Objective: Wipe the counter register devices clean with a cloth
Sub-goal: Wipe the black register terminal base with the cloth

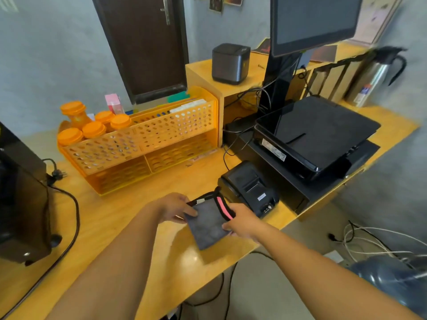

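A grey cloth [208, 227] hangs just above the wooden counter [129, 211], held between both hands. My left hand [175, 206] pinches its upper left corner and my right hand [242, 221] grips its right edge. A black and pink cable [223, 207] runs behind the cloth. To the right of the cloth sits a small black receipt printer [250, 187]. Behind it is the black register terminal [316, 137] with a tilted screen, and a tall customer display [314, 21] rises on a post.
An orange perforated organiser [143, 144] with orange-lidded jars [92, 128] stands at the left back. A grey label printer [230, 63] rests on a raised shelf. A dark machine [20, 204] occupies the far left, a steel flask [379, 72] the back right. Cables trail below the counter's right edge.
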### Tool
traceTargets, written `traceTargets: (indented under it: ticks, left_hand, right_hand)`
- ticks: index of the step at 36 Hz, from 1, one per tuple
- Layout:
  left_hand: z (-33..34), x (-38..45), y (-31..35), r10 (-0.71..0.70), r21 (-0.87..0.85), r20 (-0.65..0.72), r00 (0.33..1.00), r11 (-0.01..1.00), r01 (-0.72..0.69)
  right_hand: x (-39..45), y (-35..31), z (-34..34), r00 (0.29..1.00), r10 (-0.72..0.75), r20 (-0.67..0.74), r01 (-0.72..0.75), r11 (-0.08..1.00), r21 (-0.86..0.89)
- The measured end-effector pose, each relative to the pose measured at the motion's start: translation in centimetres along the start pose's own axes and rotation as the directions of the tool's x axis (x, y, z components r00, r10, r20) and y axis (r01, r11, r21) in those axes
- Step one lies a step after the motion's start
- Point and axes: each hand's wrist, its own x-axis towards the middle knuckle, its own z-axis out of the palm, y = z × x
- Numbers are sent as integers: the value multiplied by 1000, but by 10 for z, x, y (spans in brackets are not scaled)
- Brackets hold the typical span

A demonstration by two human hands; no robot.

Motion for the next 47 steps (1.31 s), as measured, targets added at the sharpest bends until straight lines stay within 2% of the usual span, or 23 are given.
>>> traceTargets:
  ticks: [2,5,10,15,17,22,26,29,33,37,39,41,43,47]
  left_hand:
    - [-13,-7,19,18,-53,54,998,998,-15]
    - [-25,-19,55,58,-116,51,997,992,-52]
    - [-14,-30,123,179,-208,-88,980,959,-194]
    - [28,-24,187,286,-274,-198,937,902,-333]
    - [48,-21,206,306,-277,-213,928,892,-358]
    - [109,-7,245,298,-276,-278,913,886,-373]
    - [151,13,259,281,-250,-303,911,899,-360]
    - [176,30,262,269,-226,-406,873,897,-381]
    - [201,48,260,268,-192,-560,784,879,-437]
    - [219,52,259,181,-331,-621,762,821,-465]
    - [224,53,259,130,-416,-625,770,778,-470]
    - [227,53,260,84,-512,-601,795,723,-463]
    - [229,52,261,54,-553,-585,809,704,-446]
    - [226,50,264,34,-601,-536,844,686,-409]
  right_hand:
    - [-8,-13,-20,999,-52,4,52,998,27]
    - [-18,-33,-59,997,-77,11,76,994,73]
    - [-22,-60,-132,992,-126,18,123,985,118]
    - [-19,-55,-214,996,-86,-20,88,964,250]
    - [-18,-47,-246,997,-57,-58,70,965,253]
    - [-17,-13,-316,988,-19,-150,30,997,75]
    - [-14,22,-344,986,-23,-163,11,997,-71]
    - [-13,38,-350,969,-70,-236,-27,922,-386]
    - [-12,41,-346,930,-246,-275,34,799,-601]
    - [-12,40,-332,898,-419,-136,159,595,-788]
    - [-11,40,-325,886,-459,-69,239,579,-779]
    - [-7,41,-317,849,-524,-68,321,614,-722]
    - [-1,40,-310,809,-586,-56,389,604,-695]
    - [17,41,-297,816,-570,93,410,460,-788]
